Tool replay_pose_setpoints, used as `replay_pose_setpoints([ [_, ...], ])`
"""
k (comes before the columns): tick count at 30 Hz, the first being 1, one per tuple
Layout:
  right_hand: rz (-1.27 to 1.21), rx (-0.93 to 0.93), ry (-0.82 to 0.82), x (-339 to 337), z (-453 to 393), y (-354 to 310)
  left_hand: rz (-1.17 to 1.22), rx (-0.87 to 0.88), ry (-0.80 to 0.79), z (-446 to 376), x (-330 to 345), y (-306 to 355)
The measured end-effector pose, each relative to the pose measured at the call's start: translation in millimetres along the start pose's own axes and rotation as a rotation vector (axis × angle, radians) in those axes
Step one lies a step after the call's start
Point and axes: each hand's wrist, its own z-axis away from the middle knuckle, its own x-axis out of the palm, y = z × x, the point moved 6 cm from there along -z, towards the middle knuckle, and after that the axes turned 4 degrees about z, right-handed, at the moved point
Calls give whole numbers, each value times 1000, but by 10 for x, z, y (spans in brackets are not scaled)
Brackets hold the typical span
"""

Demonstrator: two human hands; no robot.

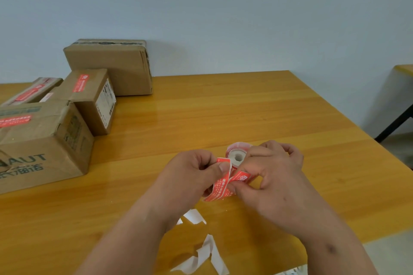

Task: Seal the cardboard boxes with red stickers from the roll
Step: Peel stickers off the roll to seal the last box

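The counter [223, 105] is honey-yellow wood with fine straight grain. On it, the cardboard boxes [96, 98] are plain brown; three carry red stickers [81, 83] printed with white characters. The box nearest the counter's front edge [42, 140] bears dark green lettering. The sticker roll [237, 154] is red around a white core, and the strip [223, 185] drawn from it is red patterned with white print. White backing scraps [201, 252] lie toward the counter's front edge. The wall [223, 6] behind the counter is pale blue-grey.
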Motion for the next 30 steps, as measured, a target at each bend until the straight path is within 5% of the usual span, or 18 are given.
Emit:
replay_pose_setpoints([
  [9,-60,3,-84,-1,-29,-36,-50,17,-122,25,-33,33],
  [19,-22,-10,12,-53,-30,-67,-11,-21,-20,27,-50,30],
  [25,-74,88,-199,-63,-78,-12,-49,39,25,37,-21,83],
  [30,-100,120,-223,-36,-108,47,-86,89,75,46,-11,118],
])
